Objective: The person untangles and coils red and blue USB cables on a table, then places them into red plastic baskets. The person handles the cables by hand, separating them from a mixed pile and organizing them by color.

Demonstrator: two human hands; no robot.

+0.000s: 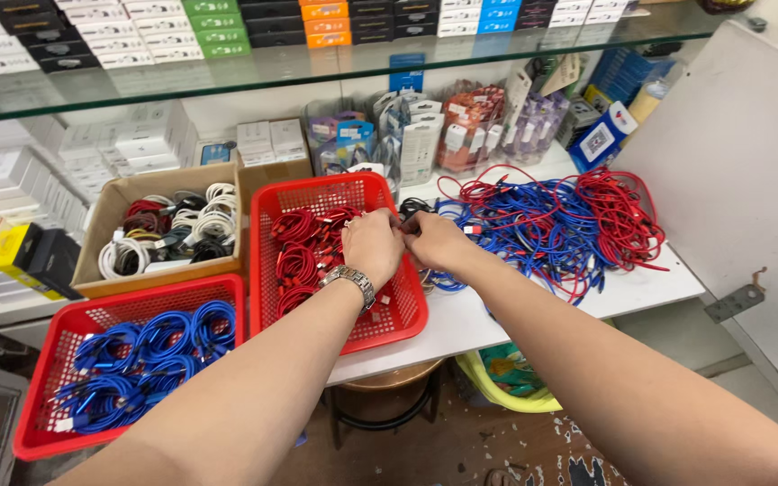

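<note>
My left hand [371, 245], with a metal watch on its wrist, hovers over the right edge of a red basket [407, 317] that holds coiled red cables [303, 247]. My right hand [436, 241] meets it fingertip to fingertip just past the basket's edge. Both hands pinch something small between them, apparently a cable, but the fingers hide it. A tangled heap of loose blue and red cables [551, 220] spreads over the white counter [461, 324] to the right of my hands.
A second red basket [42, 378] with coiled blue cables sits at the lower left. A cardboard box [105, 274] of white, black and red cables stands behind it. Packaged accessories [425, 135] and stacked small boxes line the back under a glass shelf. A stool [389, 396] stands below.
</note>
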